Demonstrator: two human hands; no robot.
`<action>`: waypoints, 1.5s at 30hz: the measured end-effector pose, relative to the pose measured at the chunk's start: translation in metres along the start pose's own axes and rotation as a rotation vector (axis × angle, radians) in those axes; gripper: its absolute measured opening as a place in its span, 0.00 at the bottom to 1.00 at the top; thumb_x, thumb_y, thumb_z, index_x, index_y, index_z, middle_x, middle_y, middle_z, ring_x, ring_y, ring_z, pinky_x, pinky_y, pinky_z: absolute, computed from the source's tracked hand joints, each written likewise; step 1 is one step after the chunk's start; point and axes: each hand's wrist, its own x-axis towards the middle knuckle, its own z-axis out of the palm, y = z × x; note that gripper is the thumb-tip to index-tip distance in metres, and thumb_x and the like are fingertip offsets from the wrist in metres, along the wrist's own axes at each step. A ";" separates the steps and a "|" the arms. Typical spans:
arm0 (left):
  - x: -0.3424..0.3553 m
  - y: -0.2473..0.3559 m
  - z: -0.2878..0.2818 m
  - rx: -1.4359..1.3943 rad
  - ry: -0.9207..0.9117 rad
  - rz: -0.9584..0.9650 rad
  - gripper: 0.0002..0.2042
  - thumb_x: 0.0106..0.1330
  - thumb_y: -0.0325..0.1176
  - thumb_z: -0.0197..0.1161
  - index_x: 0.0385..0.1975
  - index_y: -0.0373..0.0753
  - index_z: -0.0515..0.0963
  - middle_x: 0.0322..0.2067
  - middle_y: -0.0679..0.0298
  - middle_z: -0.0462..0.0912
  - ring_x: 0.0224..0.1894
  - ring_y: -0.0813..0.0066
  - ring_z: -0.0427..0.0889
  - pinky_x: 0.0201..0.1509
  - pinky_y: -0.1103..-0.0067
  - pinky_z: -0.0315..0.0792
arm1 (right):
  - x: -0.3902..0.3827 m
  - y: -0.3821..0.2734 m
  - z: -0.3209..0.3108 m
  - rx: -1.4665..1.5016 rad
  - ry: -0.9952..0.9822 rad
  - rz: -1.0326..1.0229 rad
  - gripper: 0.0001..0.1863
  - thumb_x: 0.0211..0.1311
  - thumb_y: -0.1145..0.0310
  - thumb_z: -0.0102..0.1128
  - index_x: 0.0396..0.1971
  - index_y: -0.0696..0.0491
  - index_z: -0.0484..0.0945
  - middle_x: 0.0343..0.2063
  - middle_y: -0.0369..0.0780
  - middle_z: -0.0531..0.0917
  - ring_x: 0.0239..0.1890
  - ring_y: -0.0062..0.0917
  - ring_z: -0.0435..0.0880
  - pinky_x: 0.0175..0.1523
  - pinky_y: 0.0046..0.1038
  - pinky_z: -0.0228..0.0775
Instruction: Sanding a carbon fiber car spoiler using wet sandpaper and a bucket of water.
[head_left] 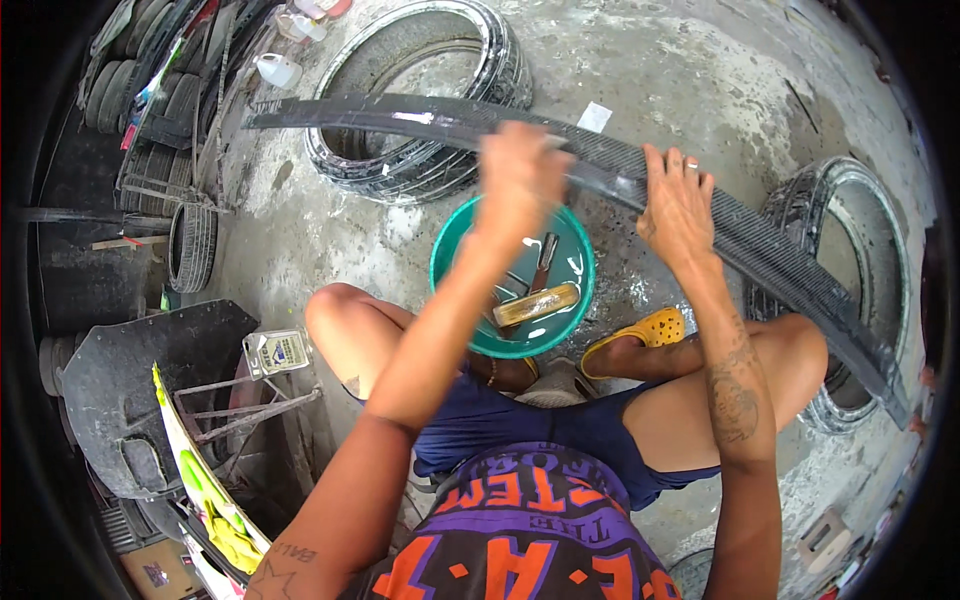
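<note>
A long, dark, curved strip with a woven carbon-fibre look (760,240) lies across two tyres. My right hand (678,205) grips it right of its middle, fingers bent over its far edge. Over the strip, to the left of that, is my left hand (520,180), smeared by motion. It looks closed, and a pale edge shows at its right side, too blurred to name. Below the hands stands a round green basin (437,262) of cloudy water. In it are a yellowish-brown block (537,305) and a dark-handled tool (546,262), partly behind my left forearm.
The left tyre (505,60) lies at the far side; the other tyre (880,215) is at the right. More tyres (192,245), a black panel (130,390) and a white container (278,70) are at the left. My yellow clog (655,328) is beside the basin on the stained concrete floor.
</note>
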 end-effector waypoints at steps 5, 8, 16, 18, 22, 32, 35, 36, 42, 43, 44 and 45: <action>-0.025 -0.024 0.019 0.252 0.106 -0.205 0.10 0.65 0.30 0.69 0.42 0.36 0.79 0.43 0.48 0.79 0.45 0.49 0.76 0.52 0.56 0.69 | 0.005 -0.020 0.022 -0.039 -0.002 -0.015 0.46 0.46 0.71 0.78 0.69 0.53 0.66 0.56 0.45 0.75 0.62 0.41 0.75 0.65 0.50 0.63; -0.034 -0.003 0.025 0.130 0.045 -0.090 0.11 0.67 0.32 0.66 0.45 0.34 0.77 0.45 0.46 0.77 0.47 0.48 0.74 0.55 0.57 0.68 | 0.010 -0.020 0.032 -0.016 0.029 -0.016 0.45 0.47 0.72 0.76 0.69 0.54 0.66 0.56 0.45 0.75 0.62 0.41 0.74 0.65 0.50 0.63; -0.040 -0.012 0.027 0.138 0.135 -0.273 0.14 0.65 0.29 0.68 0.47 0.32 0.76 0.43 0.47 0.75 0.45 0.44 0.73 0.48 0.54 0.65 | 0.019 -0.030 0.035 -0.069 -0.023 -0.012 0.44 0.48 0.73 0.74 0.68 0.53 0.66 0.56 0.45 0.74 0.62 0.41 0.73 0.62 0.50 0.63; -0.038 0.010 0.030 -0.068 0.091 -0.242 0.15 0.65 0.29 0.68 0.49 0.31 0.75 0.44 0.46 0.75 0.46 0.43 0.73 0.49 0.53 0.66 | 0.017 -0.029 0.034 -0.064 -0.023 -0.010 0.44 0.48 0.72 0.75 0.68 0.53 0.66 0.57 0.45 0.74 0.63 0.41 0.73 0.62 0.50 0.63; -0.039 -0.029 0.018 0.124 0.134 -0.201 0.16 0.67 0.30 0.68 0.51 0.30 0.76 0.45 0.48 0.75 0.43 0.48 0.73 0.47 0.57 0.67 | 0.018 -0.028 0.035 -0.102 -0.024 -0.027 0.45 0.47 0.71 0.76 0.68 0.53 0.66 0.57 0.45 0.74 0.63 0.41 0.73 0.61 0.50 0.63; -0.034 -0.040 0.007 0.146 0.123 -0.255 0.14 0.68 0.32 0.64 0.49 0.32 0.76 0.45 0.48 0.79 0.42 0.44 0.74 0.45 0.52 0.68 | 0.015 -0.029 0.035 -0.081 -0.016 -0.018 0.49 0.41 0.73 0.79 0.68 0.52 0.65 0.57 0.45 0.73 0.63 0.43 0.72 0.61 0.51 0.64; -0.038 -0.095 0.011 0.251 0.133 -0.598 0.16 0.68 0.33 0.65 0.51 0.32 0.76 0.46 0.44 0.77 0.45 0.41 0.75 0.49 0.50 0.68 | 0.015 -0.031 0.033 -0.138 -0.029 -0.022 0.50 0.41 0.72 0.80 0.69 0.52 0.65 0.57 0.44 0.73 0.63 0.40 0.73 0.62 0.50 0.64; -0.031 -0.068 0.002 0.301 0.215 -0.524 0.16 0.67 0.33 0.66 0.50 0.31 0.76 0.46 0.43 0.76 0.46 0.39 0.75 0.53 0.48 0.66 | 0.015 -0.032 0.032 -0.179 -0.033 -0.021 0.50 0.40 0.71 0.80 0.69 0.51 0.65 0.56 0.43 0.74 0.63 0.38 0.73 0.61 0.49 0.65; -0.041 -0.063 -0.007 0.072 -0.014 -0.401 0.19 0.68 0.33 0.65 0.55 0.31 0.76 0.52 0.44 0.74 0.49 0.41 0.72 0.51 0.51 0.69 | 0.017 -0.029 0.036 -0.218 -0.058 -0.044 0.52 0.39 0.68 0.82 0.69 0.51 0.65 0.57 0.43 0.73 0.62 0.38 0.74 0.61 0.48 0.66; -0.045 -0.096 -0.011 0.174 0.147 -0.398 0.18 0.67 0.33 0.65 0.53 0.30 0.76 0.49 0.44 0.74 0.48 0.42 0.72 0.49 0.51 0.69 | 0.016 -0.029 0.036 -0.231 -0.054 -0.046 0.52 0.39 0.68 0.82 0.70 0.51 0.64 0.57 0.43 0.73 0.62 0.39 0.74 0.61 0.48 0.66; -0.041 -0.117 -0.020 0.204 0.239 -0.466 0.16 0.66 0.30 0.64 0.51 0.29 0.76 0.48 0.43 0.74 0.47 0.41 0.73 0.48 0.51 0.69 | 0.016 -0.028 0.037 -0.240 -0.046 -0.044 0.53 0.39 0.68 0.82 0.70 0.51 0.64 0.57 0.44 0.73 0.62 0.39 0.73 0.61 0.48 0.66; -0.041 -0.120 -0.019 0.239 0.231 -0.483 0.17 0.66 0.30 0.64 0.51 0.28 0.76 0.49 0.42 0.74 0.47 0.41 0.72 0.48 0.51 0.69 | 0.016 -0.029 0.037 -0.248 -0.043 -0.035 0.52 0.39 0.70 0.81 0.70 0.52 0.64 0.57 0.44 0.73 0.63 0.40 0.73 0.61 0.49 0.66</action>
